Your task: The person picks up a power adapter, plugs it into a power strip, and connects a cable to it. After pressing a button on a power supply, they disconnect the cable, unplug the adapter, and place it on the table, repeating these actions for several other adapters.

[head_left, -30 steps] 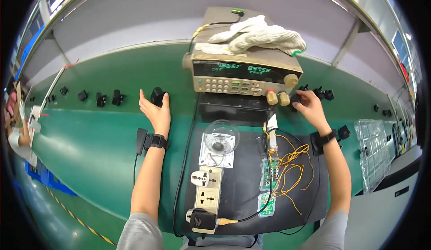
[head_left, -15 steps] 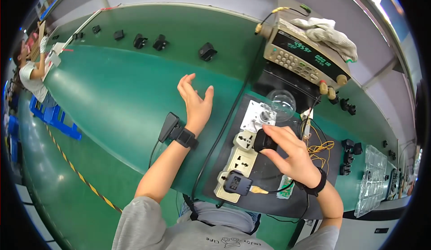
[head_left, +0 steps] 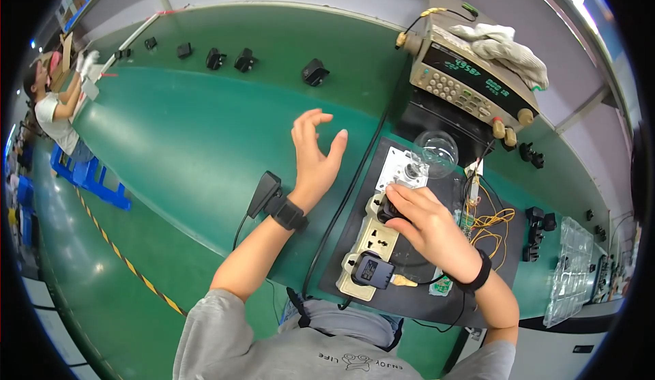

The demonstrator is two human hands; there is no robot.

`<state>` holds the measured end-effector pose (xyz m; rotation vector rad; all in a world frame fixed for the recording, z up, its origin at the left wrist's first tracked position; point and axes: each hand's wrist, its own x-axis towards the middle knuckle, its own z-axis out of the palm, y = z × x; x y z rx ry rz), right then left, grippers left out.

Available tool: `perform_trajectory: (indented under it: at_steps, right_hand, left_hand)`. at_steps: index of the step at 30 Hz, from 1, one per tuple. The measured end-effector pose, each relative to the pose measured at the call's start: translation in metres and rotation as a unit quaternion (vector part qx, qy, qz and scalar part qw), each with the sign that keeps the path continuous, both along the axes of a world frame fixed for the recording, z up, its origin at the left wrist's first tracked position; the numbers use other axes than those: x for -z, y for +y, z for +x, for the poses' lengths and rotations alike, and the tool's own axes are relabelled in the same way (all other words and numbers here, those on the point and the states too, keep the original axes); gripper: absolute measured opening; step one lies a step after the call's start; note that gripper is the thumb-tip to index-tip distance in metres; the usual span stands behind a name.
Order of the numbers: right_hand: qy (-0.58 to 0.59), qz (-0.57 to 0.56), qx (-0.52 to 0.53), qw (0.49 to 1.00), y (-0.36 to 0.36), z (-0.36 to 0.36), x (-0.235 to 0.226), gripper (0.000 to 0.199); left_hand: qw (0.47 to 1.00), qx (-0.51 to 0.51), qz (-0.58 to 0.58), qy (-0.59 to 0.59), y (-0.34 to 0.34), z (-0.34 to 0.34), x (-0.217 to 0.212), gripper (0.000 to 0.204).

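My right hand (head_left: 440, 233) grips a black power adapter (head_left: 387, 209) at the upper socket of a cream power strip (head_left: 379, 238); the fingers partly cover it, and how deep its prongs sit is hidden. Lower on the strip, a dark adapter (head_left: 373, 271) with a printed face sits plugged in, a yellow-tipped cable (head_left: 404, 281) at its side. My left hand (head_left: 317, 158) hovers over the green table with curled fingers apart, holding nothing. A black watch-like band (head_left: 287, 213) with a box is on that wrist.
A bench meter (head_left: 471, 76) with a lit display and a white glove (head_left: 508, 49) on top stands at back right. A clear round dish (head_left: 437, 153) overlaps a white plate (head_left: 396, 168). Several black adapters (head_left: 315, 72) line the back. A person (head_left: 58, 117) works far left.
My right hand has brought the black adapter onto the strip's upper socket, where it stood beside it before. My left hand has shifted slightly right. The meter's display reading has changed.
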<state>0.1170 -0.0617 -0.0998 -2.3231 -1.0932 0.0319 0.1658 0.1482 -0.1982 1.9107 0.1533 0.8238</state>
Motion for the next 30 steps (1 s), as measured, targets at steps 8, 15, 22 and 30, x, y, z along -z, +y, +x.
perform_trajectory:
  at_steps: [8, 15, 22, 30]
  right_hand:
    - [0.143, 0.031, 0.026, 0.989, -0.056, -0.062, -0.005, 0.037]
    - [0.038, 0.085, 0.097, 0.991, -0.078, -0.052, 0.012, 0.015]
    - [0.087, 0.193, 0.202, 0.956, -0.068, -0.026, 0.028, 0.014]
    - [0.056, 0.201, 0.157, 0.965, -0.058, -0.02, 0.035, 0.013]
  left_hand:
    - [0.874, 0.473, 0.111, 0.004, -0.021, -0.112, -0.051, 0.052]
    - [0.856, 0.485, 0.165, 0.068, -0.021, -0.113, -0.05, 0.052]
    - [0.861, 0.466, 0.192, 0.064, -0.023, -0.121, -0.056, 0.051]
    - [0.856, 0.491, 0.147, 0.069, -0.018, -0.117, -0.05, 0.054]
